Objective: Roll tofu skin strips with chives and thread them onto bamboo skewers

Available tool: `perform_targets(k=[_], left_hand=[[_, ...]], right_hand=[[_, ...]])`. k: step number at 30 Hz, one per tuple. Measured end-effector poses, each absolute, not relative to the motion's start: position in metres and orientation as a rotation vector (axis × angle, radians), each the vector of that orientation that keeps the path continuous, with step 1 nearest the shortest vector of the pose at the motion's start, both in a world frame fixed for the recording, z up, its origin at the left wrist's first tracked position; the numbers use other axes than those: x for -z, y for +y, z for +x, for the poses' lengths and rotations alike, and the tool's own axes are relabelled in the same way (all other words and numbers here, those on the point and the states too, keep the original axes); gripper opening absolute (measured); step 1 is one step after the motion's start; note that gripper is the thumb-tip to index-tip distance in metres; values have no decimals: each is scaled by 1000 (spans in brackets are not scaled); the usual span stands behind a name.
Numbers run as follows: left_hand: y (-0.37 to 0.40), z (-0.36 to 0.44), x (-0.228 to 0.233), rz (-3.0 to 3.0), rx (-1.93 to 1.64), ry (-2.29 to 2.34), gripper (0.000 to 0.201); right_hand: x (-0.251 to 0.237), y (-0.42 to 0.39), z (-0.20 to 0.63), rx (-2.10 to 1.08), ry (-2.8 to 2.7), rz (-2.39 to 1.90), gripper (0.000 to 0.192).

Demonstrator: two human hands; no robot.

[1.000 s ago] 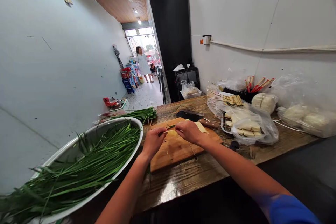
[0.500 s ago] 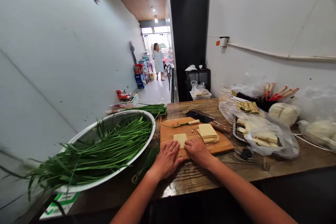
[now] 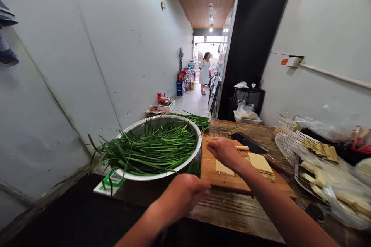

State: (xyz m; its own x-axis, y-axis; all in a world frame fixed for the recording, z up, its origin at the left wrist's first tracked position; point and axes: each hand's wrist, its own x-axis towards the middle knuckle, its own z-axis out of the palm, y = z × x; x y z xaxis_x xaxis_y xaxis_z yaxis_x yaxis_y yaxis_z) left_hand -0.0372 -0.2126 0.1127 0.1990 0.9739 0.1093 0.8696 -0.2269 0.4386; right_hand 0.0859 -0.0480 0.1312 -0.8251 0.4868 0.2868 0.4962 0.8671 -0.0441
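Just beyond the left hand (image 3: 181,195), which hangs curled and empty at the near edge of the wooden table (image 3: 232,212), a steel basin (image 3: 162,175) holds long green chives (image 3: 153,148). The right hand (image 3: 224,151) hovers loosely spread over the cutting board (image 3: 226,181), holding nothing, just above a single tofu-skin sheet (image 3: 223,168). To its right lie a stack of tofu-skin sheets (image 3: 260,163) and a cleaver (image 3: 251,144).
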Motion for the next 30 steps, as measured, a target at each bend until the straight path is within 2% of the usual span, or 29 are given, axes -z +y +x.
perform_targets(k=[4,6,13,20,24,27,30], left_hand=[[-212,-111,-144,2023,-622,2385,27],[-202,-148,-149,1941,-586,2529,25],[-165,-204,-130,1983,-486,2314,20],[-146,-195,-134,2071,-570,2202,29],[-143,-191,-142,2038,-544,1986,34],[-139,-191,-144,1905,-547,2002,40],[-134,-191,-142,1830,-545,1988,33]], right_hand=[[-145,-48,8,73,-2896,-607,24],[-139,-44,-26,77,-2970,-634,24],[-118,-31,-69,78,-3099,-476,21],[-139,-21,-61,20,-2985,-199,20],[-140,-17,-55,-97,-2957,-188,20],[-135,-15,-49,-183,-2931,-213,20],[-130,-14,-44,-268,-2890,-212,18]])
